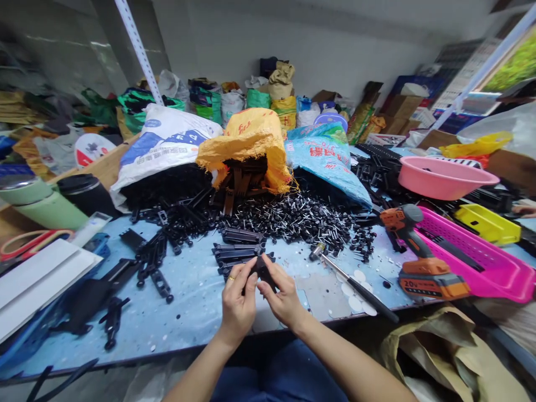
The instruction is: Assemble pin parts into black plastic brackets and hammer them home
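The held part (262,270) seems matt plastic, the hammer shaft (335,268) glossy metal, the basin (444,181) smooth plastic.

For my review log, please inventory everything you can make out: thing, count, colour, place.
black part: one, black, between both hands
plastic parts: many, black, left and centre
pins: many, black and silver, before sacks
sacks: three; white-blue, orange, light blue; table's back
hammer: one, silver and black, right
drill: one, orange and grey, right
magenta tray: one, magenta, right
yellow tray: one, yellow, right
basin: one, pink, right rear
bottle: one, green, left
cup: one, black, beside bottle
scissors: one, red-handled, left
flat item: one, white, left
bag: one, brown, lower right
background bags: many, mixed colours, behind
table: one, light blue, centre
co-worker's hand: one, partly seen, right edge
left hand, right hand: two, bare, centre
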### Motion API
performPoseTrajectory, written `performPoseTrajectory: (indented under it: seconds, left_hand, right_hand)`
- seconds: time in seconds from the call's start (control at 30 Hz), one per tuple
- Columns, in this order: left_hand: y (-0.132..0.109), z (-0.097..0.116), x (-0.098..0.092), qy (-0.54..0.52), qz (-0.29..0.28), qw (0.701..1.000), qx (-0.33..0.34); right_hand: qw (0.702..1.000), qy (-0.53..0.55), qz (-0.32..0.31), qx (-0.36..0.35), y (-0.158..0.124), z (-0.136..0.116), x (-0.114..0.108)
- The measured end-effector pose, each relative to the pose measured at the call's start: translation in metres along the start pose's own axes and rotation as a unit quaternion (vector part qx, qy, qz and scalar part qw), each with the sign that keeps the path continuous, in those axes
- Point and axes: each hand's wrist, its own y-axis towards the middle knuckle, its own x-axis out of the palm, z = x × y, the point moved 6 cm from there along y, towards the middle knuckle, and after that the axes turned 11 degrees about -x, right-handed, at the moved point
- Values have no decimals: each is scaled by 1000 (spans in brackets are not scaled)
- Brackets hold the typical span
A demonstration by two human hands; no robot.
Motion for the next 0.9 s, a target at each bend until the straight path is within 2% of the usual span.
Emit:
performPoseTrajectory:
  seconds: [0.1, 0.17, 0.2, 0.23, 0.3, 0.37, 0.43, 0.53, 0.6, 0.67, 0.73, 0.8, 0.83, 0.87, 0.9]
  left_hand:
    - [-17, -29, 8, 5, 4, 991, -137]
    - [-34, -50, 13, 66, -28, 976, -208]
    - [-41, -56, 14, 119, -47, 971, -202]
    - [-46, -58, 14, 178, -66, 968, -165]
    - [-49, -54, 18, 281, -102, 954, -38]
    - [-45, -44, 26, 330, -149, 928, 86]
    - [-40, -34, 43, 341, -233, 892, 184]
    - [-40, -22, 75, 332, -381, 823, 260]
    - [-42, -19, 89, 333, -447, 792, 249]
    - [-41, -19, 91, 331, -471, 794, 195]
    - [-32, -23, 78, 297, -447, 839, 91]
    - [-17, -33, 57, 182, -405, 893, -79]
    - [-11, -40, 46, 92, -388, 899, -183]
    - [-7, -48, 38, -12, -373, 882, -288]
    - [-5, -54, 33, -117, -356, 845, -381]
  right_hand:
    - [992, -41, -120, 12, 5, 18, 3]
    - [977, -101, -188, 27, 12, 43, -13]
    - [969, -141, -196, 40, 19, 58, -28]
    - [964, -184, -184, 60, 28, 75, -49]
    - [945, -273, -127, 129, 48, 112, -99]
    - [902, -358, -34, 241, 64, 148, -153]
    - [868, -390, 31, 305, 77, 173, -193]
    - [849, -370, 74, 369, 85, 201, -227]
    - [850, -336, 88, 395, 82, 210, -238]
    - [858, -298, 105, 406, 73, 209, -247]
    - [868, -249, 118, 413, 57, 199, -251]
    - [879, -187, 116, 422, 33, 183, -248]
    - [884, -159, 107, 427, 19, 173, -242]
    - [889, -122, 96, 432, 6, 164, -234]
    - [894, -69, 86, 435, -7, 155, -223]
